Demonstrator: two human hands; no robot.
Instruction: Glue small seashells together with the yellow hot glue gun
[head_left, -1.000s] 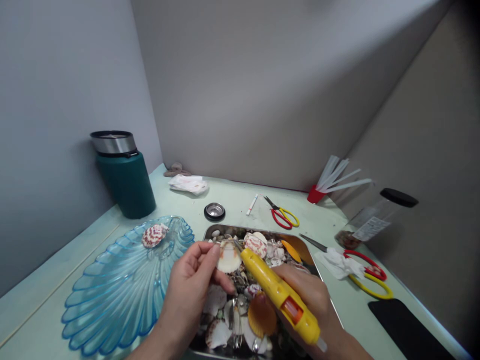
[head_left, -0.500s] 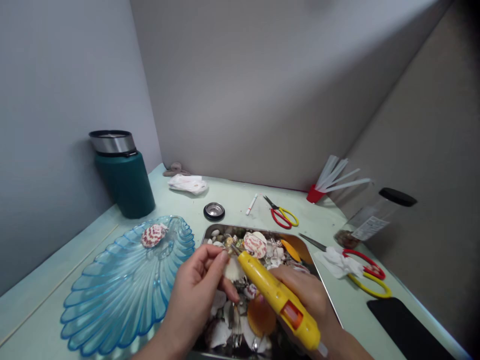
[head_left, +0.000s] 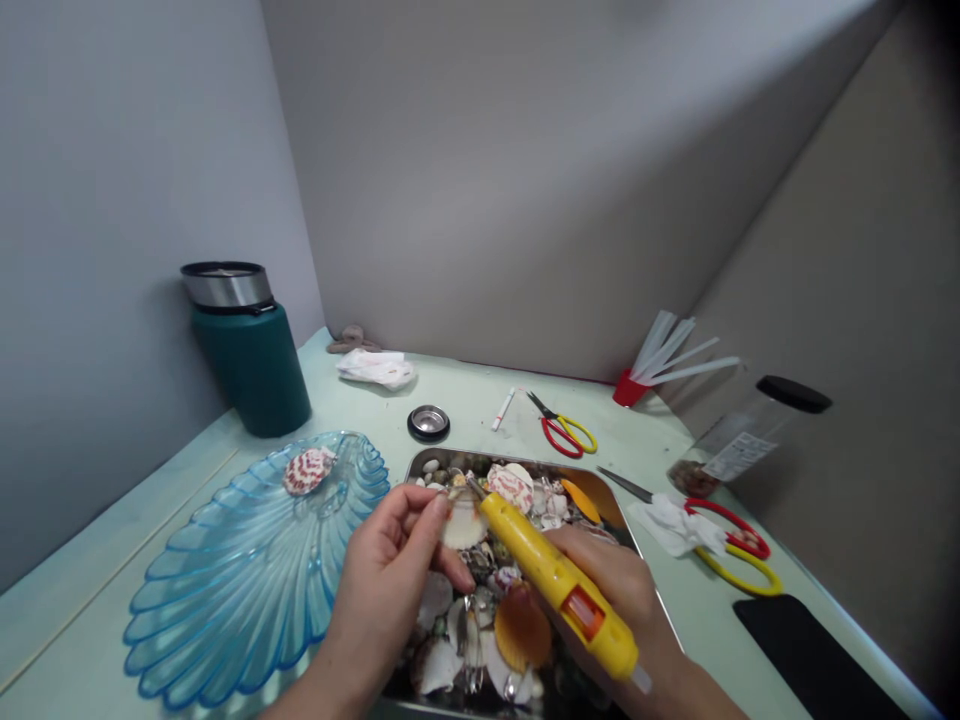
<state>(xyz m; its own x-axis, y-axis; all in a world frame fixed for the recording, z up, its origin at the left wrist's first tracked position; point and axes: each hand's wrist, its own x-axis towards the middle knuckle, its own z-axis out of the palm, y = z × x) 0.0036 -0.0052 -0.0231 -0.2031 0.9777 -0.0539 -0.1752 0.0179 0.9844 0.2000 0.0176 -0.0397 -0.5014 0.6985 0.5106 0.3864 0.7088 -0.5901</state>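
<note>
My right hand (head_left: 619,590) is wrapped round a yellow glue gun (head_left: 536,550), its nozzle pointing up and left. A clear glue stick (head_left: 641,679) sticks out of the gun's back end. My left hand (head_left: 401,560) has thumb and forefinger pinched together just left of the nozzle; whatever they hold is too small to name. Both hands are over a metal tray (head_left: 664,615) full of shells. In it lie a pale scallop shell (head_left: 465,528), an orange shell (head_left: 523,630) and a pink-and-white shell (head_left: 511,488).
A blue shell-shaped glass dish (head_left: 247,580) at left holds a speckled shell (head_left: 308,471). Behind stand a green bottle (head_left: 255,370) and its lid (head_left: 428,422). To the right are scissors (head_left: 562,436), wrapped scissors (head_left: 731,575), glue sticks (head_left: 664,340), a jar (head_left: 742,440) and a black phone-like slab (head_left: 817,655).
The glue gun's tip has moved slightly right, away from my left fingertips. My left hand has shifted a little left, still pinched, and more of the pale scallop shell shows.
</note>
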